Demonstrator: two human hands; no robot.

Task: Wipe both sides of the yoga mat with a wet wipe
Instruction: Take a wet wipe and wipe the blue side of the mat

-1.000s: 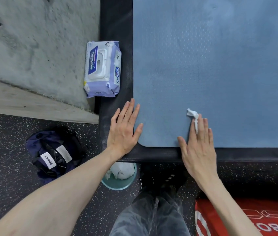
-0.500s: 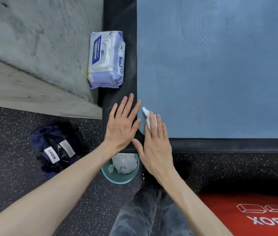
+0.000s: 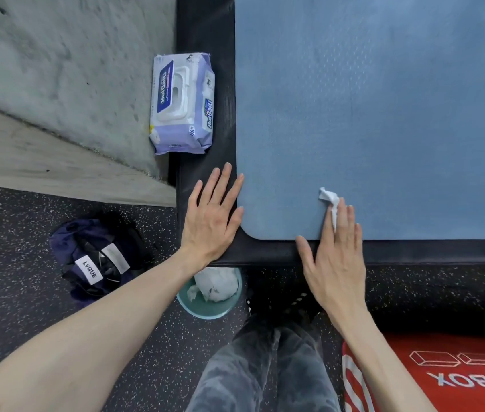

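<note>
Even, diffuse overhead lighting; soft shadows; no glare. Sharp centre, wide-angle bending toward the frame edges.

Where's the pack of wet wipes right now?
Head view, upper left: the wet wipes pack lies on the black platform, left of the blue yoga mat.

We note the yoga mat (image 3: 384, 114) runs off the top and right edges. Most of the wet wipe (image 3: 331, 203) lies hidden under the right hand (image 3: 335, 251). The bin (image 3: 205, 310) sits partly beneath the table (image 3: 205, 31).
</note>
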